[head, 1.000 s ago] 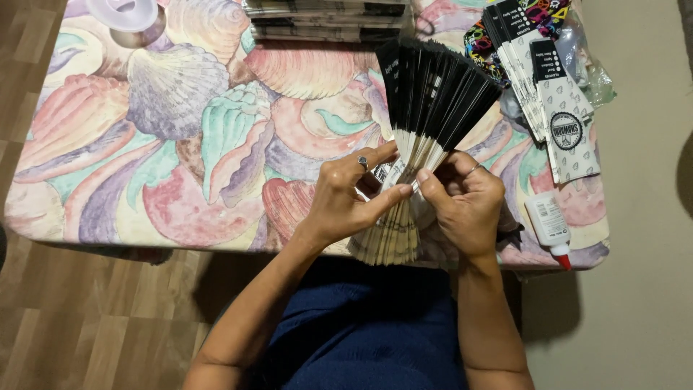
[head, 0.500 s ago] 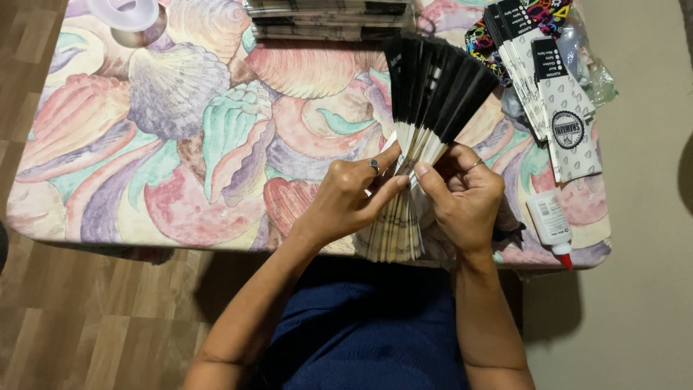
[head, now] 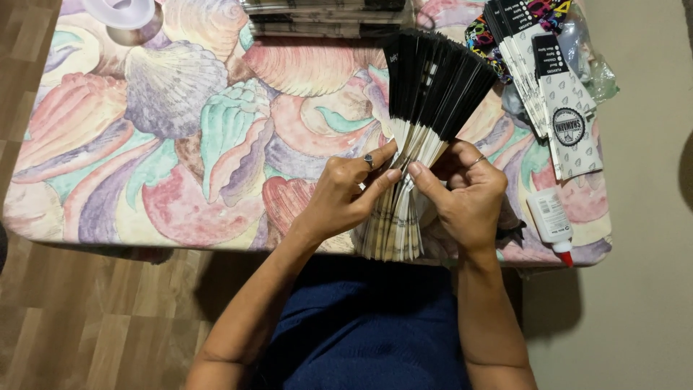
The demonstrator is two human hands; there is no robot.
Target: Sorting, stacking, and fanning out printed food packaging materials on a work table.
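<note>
Both hands are in at the near edge of the counter [head: 108,209], right of its middle, working a fanned stack of cards [head: 426,123]. The fan spreads black at its far end and narrows to pale, cream-coloured edges toward the person. The left hand [head: 345,196] closes its fingers [head: 382,178] on the left side of the stack's narrow waist, a ring on one finger. The right hand [head: 469,195] grips the same waist from the other side, thumb pressed in against the card edges, a ring there too. The two thumbs nearly meet across the cards. The near end of the stack hangs at the counter's near edge, over the dark blue lap.

A shell-patterned cloth covers the counter. At the far right corner lie a row of white and black printed cards [head: 559,108], overlapping, with colourful bands [head: 484,36] and a clear plastic bag [head: 592,65] beside them. A small white glue bottle with a red tip [head: 552,224] lies at the near right corner. More stacked cards [head: 325,18] run along the far edge, and a white tape roll [head: 123,14] sits toward the far left corner.
</note>
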